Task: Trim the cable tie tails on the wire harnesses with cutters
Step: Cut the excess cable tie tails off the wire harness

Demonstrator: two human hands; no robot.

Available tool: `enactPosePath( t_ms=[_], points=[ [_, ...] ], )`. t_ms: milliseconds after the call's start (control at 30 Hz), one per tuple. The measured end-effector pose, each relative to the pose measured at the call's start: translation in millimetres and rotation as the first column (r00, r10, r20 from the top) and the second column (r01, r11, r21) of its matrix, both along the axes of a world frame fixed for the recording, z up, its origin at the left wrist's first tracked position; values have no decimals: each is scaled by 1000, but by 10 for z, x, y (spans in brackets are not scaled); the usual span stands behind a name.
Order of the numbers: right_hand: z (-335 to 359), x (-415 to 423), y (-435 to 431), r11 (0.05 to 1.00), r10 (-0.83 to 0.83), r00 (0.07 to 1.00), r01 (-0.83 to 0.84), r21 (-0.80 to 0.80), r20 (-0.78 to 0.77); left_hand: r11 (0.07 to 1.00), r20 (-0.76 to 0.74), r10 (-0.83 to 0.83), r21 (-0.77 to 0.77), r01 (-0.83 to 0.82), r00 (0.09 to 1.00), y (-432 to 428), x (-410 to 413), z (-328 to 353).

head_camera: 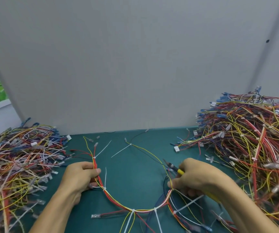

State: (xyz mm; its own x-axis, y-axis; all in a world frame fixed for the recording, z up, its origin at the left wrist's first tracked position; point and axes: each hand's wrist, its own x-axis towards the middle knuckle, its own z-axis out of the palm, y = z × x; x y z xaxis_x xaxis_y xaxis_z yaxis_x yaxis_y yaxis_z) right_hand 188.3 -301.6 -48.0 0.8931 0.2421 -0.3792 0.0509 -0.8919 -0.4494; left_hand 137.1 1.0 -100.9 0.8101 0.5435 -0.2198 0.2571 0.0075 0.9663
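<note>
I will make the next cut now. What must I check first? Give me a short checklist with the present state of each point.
1. Cutters in grip: ok, the right hand holds the yellow handles.
2. Harness held steady: ok, the left hand pinches its wires.
3. Tails left to trim: ok, several long white ones stick out.
4. Cutter tip at a tail: not ok, it points away from every tail.
5. Blades open: cannot tell, too small.
6. Left fingers away from the blades: ok, they are far across the loop.
</note>
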Motion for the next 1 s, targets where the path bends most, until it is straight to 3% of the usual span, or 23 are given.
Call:
enactPosePath(
  t_ms=[200,367,667,1000],
  points=[
    [-173,56,113,994,-56,997,50,98,57,997,68,48,-60,-44,997,-27,-3,17],
    [-273,202,-16,971,-239,909,223,84,341,993,71,100,-63,-96,992,-26,5,9],
    [-263,226,-34,979,-203,953,198,44,226,990,29,95,-107,-92,995,-12,2,39],
    [-276,207,53,981,-150,963,173,-83,224,975,152,68,-218,-34,986,-27,-24,95]
  ],
)
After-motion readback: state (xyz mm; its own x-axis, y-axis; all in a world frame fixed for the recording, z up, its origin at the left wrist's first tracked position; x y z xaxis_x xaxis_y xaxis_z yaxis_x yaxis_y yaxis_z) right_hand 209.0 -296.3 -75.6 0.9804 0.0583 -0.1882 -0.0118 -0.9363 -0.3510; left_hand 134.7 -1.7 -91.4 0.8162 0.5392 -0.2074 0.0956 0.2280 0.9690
